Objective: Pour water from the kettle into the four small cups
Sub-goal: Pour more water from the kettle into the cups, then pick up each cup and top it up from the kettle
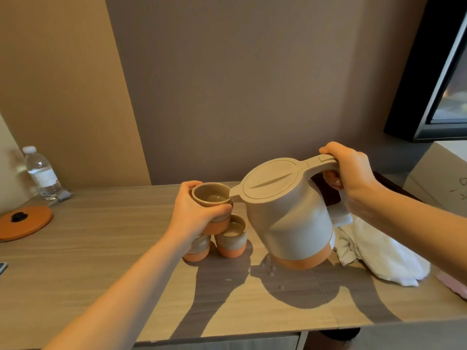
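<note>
Pouring in progress: the grey plastic kettle with an orange base band [290,218] is tipped spout-first toward the small grey-glazed ceramic cup with an orange foot [211,198], which is lifted off the bench. The right hand [353,178] has its grip clamped round the kettle's handle, thumb on top near the lid button. The left hand [197,215] has its grip closed round the raised cup's wall, fingers wrapping the near side. The spout tip sits just at the rim on the kettle side of the left grip; a little water shows in the cup's bottom, though no stream can be made out.

Judgement on doing this step well: keep the spout over the rim, not outside it, and raise the handle-end slowly so the flow starts thin. Hold the cup level; the left grip is low on the wall, so a tilt toward the thumb would spill. Stop short of the brim.

Below the left grip, a second matching cup [231,236] stands on the wood-grain bench [101,248] and appears to hold water; a third matching cup [198,248] is partly hidden under the wrist, its fill unseen. A fourth cup is not visible. Droplets [270,269] lie on the bench under the kettle, so drips are a live risk. A white cloth [384,248] lies beneath the right grip, handy for wiping. Well out beyond the left forearm: an orange round kettle base [25,223] and a clear plastic water bottle [41,173].
</note>
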The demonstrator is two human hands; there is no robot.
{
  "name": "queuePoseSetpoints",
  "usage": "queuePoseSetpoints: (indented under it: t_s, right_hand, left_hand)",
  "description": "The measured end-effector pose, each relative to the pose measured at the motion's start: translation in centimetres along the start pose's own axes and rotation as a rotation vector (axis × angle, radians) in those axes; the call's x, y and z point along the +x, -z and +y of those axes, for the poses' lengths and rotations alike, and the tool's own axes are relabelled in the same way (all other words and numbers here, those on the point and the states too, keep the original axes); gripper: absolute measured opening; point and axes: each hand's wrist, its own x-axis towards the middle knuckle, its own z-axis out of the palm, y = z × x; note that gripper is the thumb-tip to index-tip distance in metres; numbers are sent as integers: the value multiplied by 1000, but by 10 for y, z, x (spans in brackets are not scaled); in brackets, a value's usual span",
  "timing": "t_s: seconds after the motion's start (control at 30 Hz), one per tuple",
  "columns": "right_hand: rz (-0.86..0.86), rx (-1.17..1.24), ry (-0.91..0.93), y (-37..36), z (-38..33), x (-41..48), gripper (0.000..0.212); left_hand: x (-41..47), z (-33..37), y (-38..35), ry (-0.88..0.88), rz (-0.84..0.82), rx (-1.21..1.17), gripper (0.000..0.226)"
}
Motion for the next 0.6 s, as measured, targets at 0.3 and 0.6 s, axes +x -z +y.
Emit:
queuePoseSetpoints:
  t_s: [0.3,0.6]
  right_hand:
    - [25,18,-29,14,19,19,33]
    - [83,-13,-82,25,48,43,34]
  left_hand:
    - [71,-12,-32,54,-49,206,100]
    - [124,-43,-63,85,-173,311,94]
